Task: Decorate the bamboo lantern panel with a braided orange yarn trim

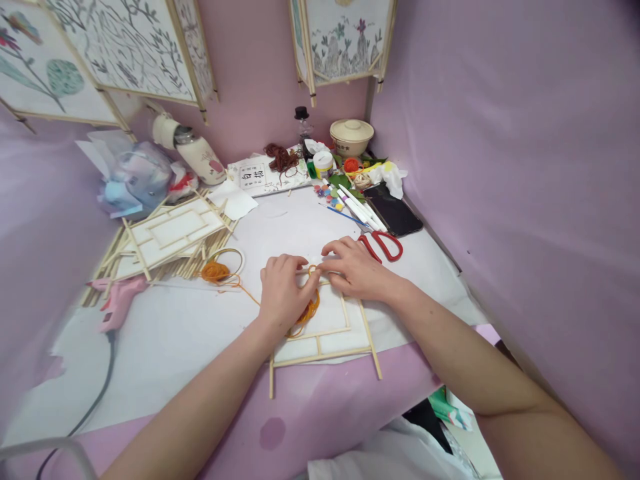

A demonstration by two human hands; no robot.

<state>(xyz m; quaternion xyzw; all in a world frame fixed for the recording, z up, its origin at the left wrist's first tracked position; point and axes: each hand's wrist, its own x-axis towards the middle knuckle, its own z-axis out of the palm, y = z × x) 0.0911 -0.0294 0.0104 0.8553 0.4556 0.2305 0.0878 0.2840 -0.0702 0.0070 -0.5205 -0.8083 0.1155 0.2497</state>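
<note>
A small wooden-stick frame (320, 350) with a white panel lies at the table's front edge, two stick ends jutting out towards me. Over its far end, my left hand (284, 288) is closed in a pinch on orange yarn (313, 308), whose loose loops hang below the thumb onto the panel. Across from it, my right hand (356, 272) pinches the same yarn by a small loop, fingertips nearly meeting the left ones. One strand runs left to an orange yarn ball (215, 271) beside a round hoop. The fingers partly hide the yarn and the frame's far edge.
Red-handled scissors (383, 247) lie beyond my right hand, near a black phone (394, 209) and white markers (361, 208). At left are a pink glue gun (120, 301) with its cord and stacked sticks and panels (173, 230). Painted lanterns (350, 43) hang above the back.
</note>
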